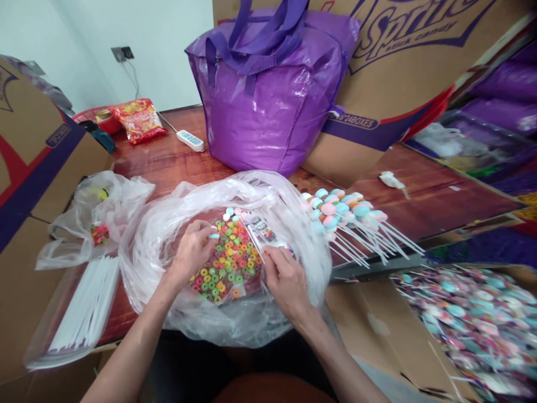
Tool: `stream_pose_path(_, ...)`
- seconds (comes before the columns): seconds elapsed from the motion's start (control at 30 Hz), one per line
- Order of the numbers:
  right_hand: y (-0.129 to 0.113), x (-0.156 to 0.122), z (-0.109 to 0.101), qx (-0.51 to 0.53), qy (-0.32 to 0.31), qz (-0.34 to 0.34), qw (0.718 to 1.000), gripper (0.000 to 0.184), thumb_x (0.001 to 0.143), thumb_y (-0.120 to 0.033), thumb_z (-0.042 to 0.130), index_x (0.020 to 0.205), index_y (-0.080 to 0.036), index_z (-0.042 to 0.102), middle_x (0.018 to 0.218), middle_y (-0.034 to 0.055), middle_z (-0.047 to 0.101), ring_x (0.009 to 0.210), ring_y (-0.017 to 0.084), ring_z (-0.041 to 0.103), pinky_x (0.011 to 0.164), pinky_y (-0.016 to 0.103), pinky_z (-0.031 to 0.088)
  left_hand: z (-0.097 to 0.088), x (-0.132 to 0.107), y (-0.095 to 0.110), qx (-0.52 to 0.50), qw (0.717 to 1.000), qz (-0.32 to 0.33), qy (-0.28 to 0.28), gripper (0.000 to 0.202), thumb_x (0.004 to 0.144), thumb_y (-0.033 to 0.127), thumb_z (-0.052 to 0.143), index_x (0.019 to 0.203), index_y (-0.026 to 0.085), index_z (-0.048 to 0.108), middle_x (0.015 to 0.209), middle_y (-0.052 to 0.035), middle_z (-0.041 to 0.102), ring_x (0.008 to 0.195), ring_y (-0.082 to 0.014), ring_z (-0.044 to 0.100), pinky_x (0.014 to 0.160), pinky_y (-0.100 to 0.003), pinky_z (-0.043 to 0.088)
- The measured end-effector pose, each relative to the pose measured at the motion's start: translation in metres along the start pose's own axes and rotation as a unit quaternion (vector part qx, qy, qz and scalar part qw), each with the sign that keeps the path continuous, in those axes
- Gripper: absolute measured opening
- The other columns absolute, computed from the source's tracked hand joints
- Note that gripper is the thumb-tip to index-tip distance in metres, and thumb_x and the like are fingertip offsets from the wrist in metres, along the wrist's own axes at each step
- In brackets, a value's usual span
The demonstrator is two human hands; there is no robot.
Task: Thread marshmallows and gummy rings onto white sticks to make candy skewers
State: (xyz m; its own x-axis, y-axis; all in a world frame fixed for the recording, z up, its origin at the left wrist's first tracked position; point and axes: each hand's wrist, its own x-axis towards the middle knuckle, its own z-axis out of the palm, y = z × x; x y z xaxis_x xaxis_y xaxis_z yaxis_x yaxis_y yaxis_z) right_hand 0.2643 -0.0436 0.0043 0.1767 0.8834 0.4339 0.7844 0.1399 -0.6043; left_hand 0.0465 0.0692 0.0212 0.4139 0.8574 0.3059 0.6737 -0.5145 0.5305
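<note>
A large clear plastic bag [168,235] lies open on the wooden table, full of small coloured candy rings [226,263]. My left hand [191,249] reaches into the rings, fingers pinched on a pale blue candy piece. My right hand [285,280] rests on the bag's right side, fingers closed on a thin white stick [251,238] that carries several candy pieces at its far end. Just right of the bag lies a pile of finished candy sticks [348,218], their pastel heads pointing left.
A packet of white sticks [86,308] lies at the front left, beside a smaller clear bag [96,218]. A purple bag [272,95] and cardboard boxes [403,61] stand behind. A power strip [190,140] and red snack packet [138,120] lie far left. A box of wrapped candies [474,324] sits right.
</note>
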Motion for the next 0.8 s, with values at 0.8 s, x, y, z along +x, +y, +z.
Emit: stream_pose_path(0.8,-0.016,-0.018,0.012,0.11,-0.067,-0.041,0.991,0.021,0.099,-0.017,0.045,0.093,-0.019,0.065,0.083,0.0038,0.071,0.075,0.017,0.067,0.07,0.025,0.048,0.003,-0.032,0.025,-0.173,0.97,-0.158,-0.071,0.023,0.086,0.022,0.058,0.097,0.021,0.078,0.107,-0.0073,0.073,0.098,-0.0217,0.068,0.089,-0.034,0.052)
